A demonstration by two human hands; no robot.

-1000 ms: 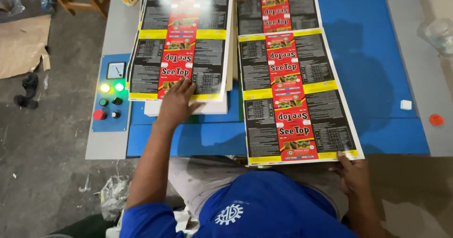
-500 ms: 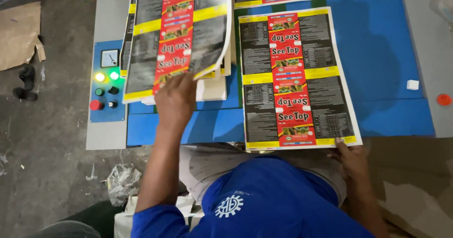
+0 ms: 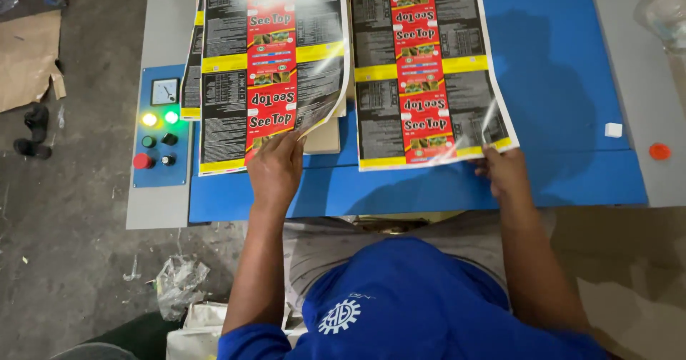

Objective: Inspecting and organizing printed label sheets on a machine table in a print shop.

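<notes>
A glossy printed sheet (image 3: 271, 67), black with yellow bands and a red strip down its middle, curls up off a stack on the left of the blue table (image 3: 572, 96). My left hand (image 3: 275, 171) pinches its near edge and lifts it. A second printed sheet (image 3: 429, 67) of the same design lies flat to the right. My right hand (image 3: 504, 171) holds that sheet's near right corner, thumb on top, at the table's front.
A blue control panel (image 3: 161, 128) with a dial, lit yellow and green lamps and a red button sits at the table's left edge. A small white block (image 3: 613, 129) and a red cap (image 3: 659, 151) lie at the right. Cardboard and a crumpled bag lie on the floor.
My left hand has gone from pressing flat on the left stack to gripping and lifting the top sheet, which now curls upward. My right hand has risen a little along the right sheet's corner.
</notes>
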